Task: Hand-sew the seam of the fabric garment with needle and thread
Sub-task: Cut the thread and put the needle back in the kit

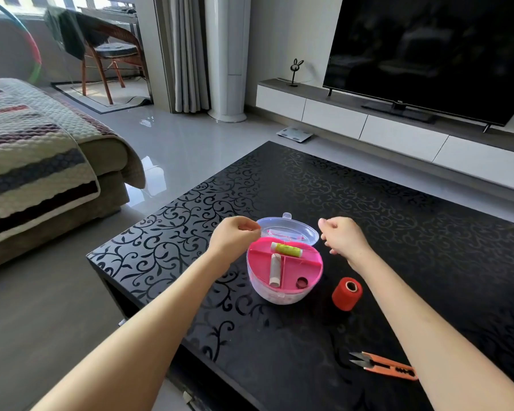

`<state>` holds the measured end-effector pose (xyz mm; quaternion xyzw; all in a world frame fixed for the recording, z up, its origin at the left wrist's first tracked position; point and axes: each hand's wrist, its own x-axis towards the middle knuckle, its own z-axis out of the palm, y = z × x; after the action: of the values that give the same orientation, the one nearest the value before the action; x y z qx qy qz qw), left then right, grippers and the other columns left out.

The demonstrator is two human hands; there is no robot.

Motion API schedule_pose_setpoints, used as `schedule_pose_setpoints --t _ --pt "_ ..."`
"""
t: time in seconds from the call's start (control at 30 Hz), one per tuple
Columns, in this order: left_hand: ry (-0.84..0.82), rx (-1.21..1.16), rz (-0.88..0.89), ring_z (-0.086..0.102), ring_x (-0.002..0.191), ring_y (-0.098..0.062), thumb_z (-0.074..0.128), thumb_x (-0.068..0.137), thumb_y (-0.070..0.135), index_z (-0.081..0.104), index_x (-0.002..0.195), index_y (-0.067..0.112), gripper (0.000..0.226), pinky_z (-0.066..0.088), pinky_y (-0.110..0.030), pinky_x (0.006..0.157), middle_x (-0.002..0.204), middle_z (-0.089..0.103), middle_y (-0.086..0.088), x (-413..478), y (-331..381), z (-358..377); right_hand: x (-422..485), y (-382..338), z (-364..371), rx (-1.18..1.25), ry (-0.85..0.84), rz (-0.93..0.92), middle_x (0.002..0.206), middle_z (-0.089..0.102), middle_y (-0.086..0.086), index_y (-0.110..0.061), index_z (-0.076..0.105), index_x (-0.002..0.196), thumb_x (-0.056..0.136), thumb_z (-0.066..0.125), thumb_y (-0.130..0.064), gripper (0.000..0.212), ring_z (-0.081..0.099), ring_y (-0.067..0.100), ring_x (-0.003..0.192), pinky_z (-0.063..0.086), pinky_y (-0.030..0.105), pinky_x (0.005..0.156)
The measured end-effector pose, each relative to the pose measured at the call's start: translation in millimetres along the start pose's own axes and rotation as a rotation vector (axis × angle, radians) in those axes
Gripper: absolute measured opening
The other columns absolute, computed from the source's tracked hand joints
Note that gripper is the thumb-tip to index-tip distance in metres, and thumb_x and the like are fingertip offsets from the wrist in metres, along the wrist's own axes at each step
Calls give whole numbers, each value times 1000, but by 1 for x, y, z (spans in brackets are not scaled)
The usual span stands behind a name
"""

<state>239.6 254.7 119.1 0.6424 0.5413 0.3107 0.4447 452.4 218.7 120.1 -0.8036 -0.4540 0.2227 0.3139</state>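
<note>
Head view: nearest on the black desk (398,232) lie orange snips (383,366), then a red spool (347,293) stands just right of the open pink sewing box (285,271), which holds a yellow-green spool (287,250). Over the box's far edge the left grip (235,235), fingers curled, pinches a faint red thread (282,233) that crosses the clear lid (306,229) toward the right grip (343,235). The right grip is curled too, but I cannot tell whether it holds the strand.
</note>
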Motion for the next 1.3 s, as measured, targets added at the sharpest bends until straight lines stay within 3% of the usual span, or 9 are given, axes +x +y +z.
schedule_pose_setpoints --t 0.13,0.23,0.4,0.67,0.83,1.0,1.1,1.2,1.3 --pt "-4 5 -107 60 102 -17 60 88 18 63 106 17 19 48 -30 89 109 65 -1 -1 -8 -2 -1 -3 13 410 -206 261 77 64 12 -2 61 90 99 49 -20 23 60 21 63 50 27 56" --pt "-43 -116 -198 58 108 -21 60 90 20 51 127 13 39 49 -36 95 120 59 -5 -4 -13 -3 -2 -1 13 576 -197 252 82 66 11 -3 65 93 92 52 -1 13 61 19 66 51 29 61" --pt "-97 -374 -213 55 111 -22 53 94 9 31 145 17 56 44 -44 104 117 57 -5 -10 -15 -6 -8 1 3 667 -79 47 95 66 4 -10 64 110 84 56 14 37 63 19 90 52 29 76" --pt "-134 -446 -129 41 133 -27 42 102 29 41 143 27 41 37 -42 108 147 42 -4 -22 -7 -9 -56 19 -15 239 -54 -495 103 68 -9 -21 65 100 85 67 -6 22 63 4 100 51 21 87" --pt "-131 -142 134 43 131 -3 53 92 52 64 122 37 35 30 -33 113 136 53 17 -34 -10 -9 -78 42 -5 -170 34 -797 120 62 -6 -17 66 113 68 65 13 54 57 8 110 38 10 96" --pt "-162 472 535 21 139 2 64 81 57 63 123 36 46 20 -25 115 145 45 15 -48 -21 -8 -88 53 3 -235 18 -778 135 55 3 -15 64 123 65 53 16 67 53 17 122 37 18 102" --pt "-201 528 650 22 143 -6 52 70 74 56 132 31 75 17 -34 120 147 42 8 -53 -33 -5 -92 55 8 -230 24 -775 138 53 7 -11 62 125 65 50 12 65 50 20 128 31 15 107" --pt "-169 471 654 27 144 -17 73 67 60 60 131 22 75 25 -41 118 145 46 3 -56 -39 1 -97 55 10 -216 21 -767 144 44 0 -11 58 130 64 42 3 70 41 14 134 35 23 107" --pt "-75 540 772 43 134 -35 66 73 57 65 120 13 64 48 -49 95 134 59 -9 -60 -42 10 -99 57 10 -223 -6 -757 148 38 2 -10 53 134 62 37 1 75 33 11 137 43 37 105"
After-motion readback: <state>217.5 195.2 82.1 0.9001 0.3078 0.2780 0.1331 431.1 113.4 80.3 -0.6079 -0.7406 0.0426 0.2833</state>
